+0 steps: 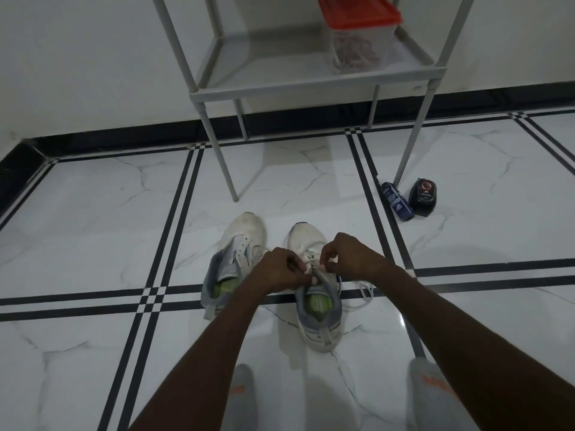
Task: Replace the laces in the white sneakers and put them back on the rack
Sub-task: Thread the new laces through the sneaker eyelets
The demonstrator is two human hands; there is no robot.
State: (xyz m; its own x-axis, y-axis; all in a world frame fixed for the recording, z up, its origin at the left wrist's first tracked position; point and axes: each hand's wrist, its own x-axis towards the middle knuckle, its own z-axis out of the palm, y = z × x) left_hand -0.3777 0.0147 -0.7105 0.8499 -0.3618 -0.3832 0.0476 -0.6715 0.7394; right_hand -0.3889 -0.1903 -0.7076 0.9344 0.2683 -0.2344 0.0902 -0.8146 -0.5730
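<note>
Sneakers on a white marble-patterned floor [93, 213], seen from the head camera. Right sneaker [317, 306] stands upright, toe pointing away from the person, green insole visible at the heel opening. Both hands meet over its tongue and upper eyelets. Left hand [277, 270] has its fingers curled, thumb and fingertips pinching at the lace [364, 290] near the tongue. Right hand [345, 255] has its fingers curled likewise, pinching the lace just across from the left. Loose white lace trails onto the floor beside the shoe's right side. Left sneaker [236, 259] lies just beside the first, tilted onto its side, eyelets bare.

Grey rack [280, 85] stands beyond the shoes; a clear container with red lid [357, 35] sits on its shelf. Near the rack's right front leg lie a dark blue bottle [398, 202] and a black tin [423, 195]; their labels are too small to read. Orange writing on the grey socks [239, 396] is illegible.
</note>
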